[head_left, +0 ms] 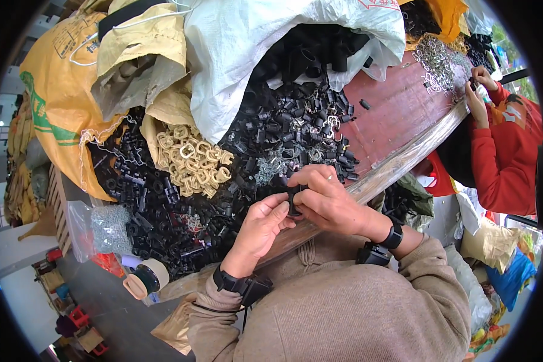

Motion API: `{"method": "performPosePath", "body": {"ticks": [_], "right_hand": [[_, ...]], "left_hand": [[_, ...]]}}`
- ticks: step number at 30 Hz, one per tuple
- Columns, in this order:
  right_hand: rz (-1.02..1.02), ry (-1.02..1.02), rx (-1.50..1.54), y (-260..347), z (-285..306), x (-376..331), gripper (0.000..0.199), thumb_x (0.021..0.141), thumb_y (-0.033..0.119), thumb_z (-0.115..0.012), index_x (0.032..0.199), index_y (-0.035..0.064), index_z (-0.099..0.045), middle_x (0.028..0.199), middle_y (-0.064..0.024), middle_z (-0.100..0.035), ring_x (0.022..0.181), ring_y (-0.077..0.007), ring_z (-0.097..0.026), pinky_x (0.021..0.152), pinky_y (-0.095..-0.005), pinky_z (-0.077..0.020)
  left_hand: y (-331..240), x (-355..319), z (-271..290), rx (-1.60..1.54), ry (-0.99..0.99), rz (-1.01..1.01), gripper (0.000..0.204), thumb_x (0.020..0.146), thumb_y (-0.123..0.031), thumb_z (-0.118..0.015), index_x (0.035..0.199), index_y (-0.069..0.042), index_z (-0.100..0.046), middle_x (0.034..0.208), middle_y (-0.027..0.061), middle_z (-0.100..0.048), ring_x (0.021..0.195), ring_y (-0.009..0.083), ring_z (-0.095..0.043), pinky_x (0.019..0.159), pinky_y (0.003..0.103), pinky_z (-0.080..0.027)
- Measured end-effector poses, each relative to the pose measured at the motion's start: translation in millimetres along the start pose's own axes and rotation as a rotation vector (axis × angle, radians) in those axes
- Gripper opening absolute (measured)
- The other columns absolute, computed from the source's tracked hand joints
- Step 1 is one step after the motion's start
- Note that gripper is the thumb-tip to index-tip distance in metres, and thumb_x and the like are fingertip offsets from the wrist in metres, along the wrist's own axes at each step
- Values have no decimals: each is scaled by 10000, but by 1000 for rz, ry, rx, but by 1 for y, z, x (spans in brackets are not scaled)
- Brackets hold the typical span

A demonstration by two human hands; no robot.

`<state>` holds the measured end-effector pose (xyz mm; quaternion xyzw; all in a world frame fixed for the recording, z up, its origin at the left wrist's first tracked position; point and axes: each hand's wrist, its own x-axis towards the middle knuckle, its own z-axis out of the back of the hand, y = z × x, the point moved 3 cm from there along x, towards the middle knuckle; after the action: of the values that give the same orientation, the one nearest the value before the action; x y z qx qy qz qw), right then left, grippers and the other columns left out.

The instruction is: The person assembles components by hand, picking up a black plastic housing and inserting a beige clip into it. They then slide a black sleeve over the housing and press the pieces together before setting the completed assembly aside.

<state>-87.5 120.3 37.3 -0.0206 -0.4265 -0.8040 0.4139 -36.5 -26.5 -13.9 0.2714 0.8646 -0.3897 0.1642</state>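
Note:
My left hand (264, 224) and my right hand (329, 202) meet above the table's near edge. Between their fingertips is a small black plastic part (293, 208), and both hands pinch it. Its exact kind is partly hidden by the fingers. Just beyond lie heaps of small black plastic parts (271, 123), mixed with a clump of fine silver metal pieces (274, 168). Left of these, cream-coloured plastic buckle-like rings (190, 158) spill out of a paper sack (166, 108).
A white woven sack (223, 54) of black parts lies open at the back, with a yellow sack (60, 108) at left. A tape roll (146, 279) sits at the front left corner. At right, another person in red (504, 145) works by silver metal parts (438, 63).

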Motion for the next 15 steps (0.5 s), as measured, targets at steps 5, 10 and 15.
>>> {"method": "performPosePath", "body": {"ticks": [5,10,15], "right_hand": [[5,49,-3,0,-2,1,186,597,63,-634,742,59,-519,983,-78,-497,921,-257,-464,766,-367,-324],[-71,169,67,5,-1,1,128,581,69,-642,654,64,-537,954,-52,-515,935,-245,-464,761,-360,-328],[-101,187,59,8,0,6,108,578,63,-642,630,67,-548,936,-37,-524,939,-237,-465,752,-353,-333]], "left_hand": [[2,-1,0,67,17,36,308,867,-126,-479,1126,39,-447,1000,75,-539,854,126,-546,700,252,-472],[-1,-8,-12,201,51,34,311,874,-121,-463,1137,44,-438,1023,69,-529,864,108,-537,730,243,-468],[-2,-8,-14,228,105,48,301,878,-112,-450,1133,48,-440,1033,64,-523,881,101,-528,757,238,-460]]}}
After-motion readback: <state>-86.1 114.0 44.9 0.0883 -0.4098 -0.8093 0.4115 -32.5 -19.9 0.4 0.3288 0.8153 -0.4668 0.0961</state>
